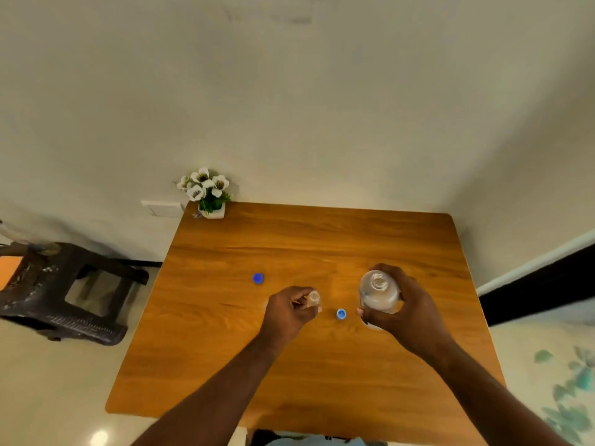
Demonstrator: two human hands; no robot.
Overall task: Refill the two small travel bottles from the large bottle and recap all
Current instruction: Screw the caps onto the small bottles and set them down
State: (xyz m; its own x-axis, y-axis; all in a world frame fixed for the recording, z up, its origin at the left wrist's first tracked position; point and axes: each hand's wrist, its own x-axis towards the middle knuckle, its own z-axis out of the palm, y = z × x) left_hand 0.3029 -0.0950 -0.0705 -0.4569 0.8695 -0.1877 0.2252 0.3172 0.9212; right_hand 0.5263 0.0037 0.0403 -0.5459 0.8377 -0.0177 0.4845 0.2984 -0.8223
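My right hand (pixel 409 312) grips the large clear bottle (pixel 378 292), which stands upright and uncapped with its open mouth facing up. My left hand (pixel 288 312) is closed around a small clear travel bottle (pixel 314 298), also uncapped, to the left of the large bottle. A light blue cap (pixel 341 314) lies on the wooden table (pixel 322 239) between my two hands. A darker blue cap (pixel 258 278) lies further left and back. I cannot see a second small bottle.
A small white pot of white flowers (pixel 207 196) stands at the table's back left corner against the wall. A dark plastic stool (pixel 67 291) sits on the floor to the left. A dark strip (pixel 541 284) runs along the wall at the right.
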